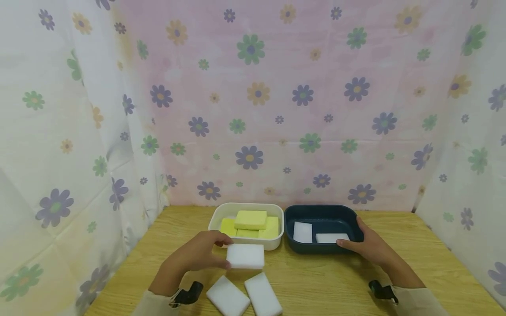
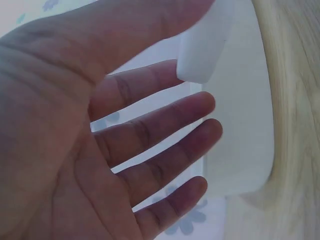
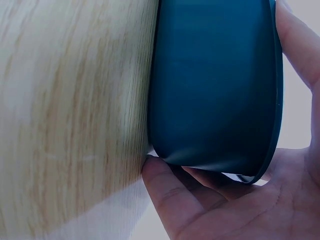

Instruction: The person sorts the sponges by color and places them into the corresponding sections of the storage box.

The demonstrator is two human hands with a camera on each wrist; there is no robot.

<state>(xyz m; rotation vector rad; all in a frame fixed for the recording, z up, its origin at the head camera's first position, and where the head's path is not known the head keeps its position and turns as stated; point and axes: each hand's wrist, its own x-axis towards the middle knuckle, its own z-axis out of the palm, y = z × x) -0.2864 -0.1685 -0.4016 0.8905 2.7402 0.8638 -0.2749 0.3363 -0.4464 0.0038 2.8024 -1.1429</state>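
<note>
My left hand (image 1: 199, 251) pinches a white sponge (image 1: 245, 256) between thumb and index finger, in front of the white bin (image 1: 215, 221). In the left wrist view the other fingers (image 2: 170, 142) stay spread and off the sponge (image 2: 202, 52). At the right, my right hand (image 1: 373, 245) grips the end of the dark blue bin (image 1: 320, 249), thumb over the front rim and fingers round the side. The right wrist view shows the fingers (image 3: 175, 192) against the wall of the bin (image 3: 215, 85). Inside that bin one white sponge (image 1: 302, 232) stands left of another (image 1: 331, 238).
Several yellow sponges (image 1: 251, 220) are piled in the white bin. Two white sponges, one at the left (image 1: 228, 296) and one at the right (image 1: 263, 294), lie on the wooden table (image 1: 316, 281) near its front. Flowered cloth (image 1: 276, 109) hangs behind and at both sides.
</note>
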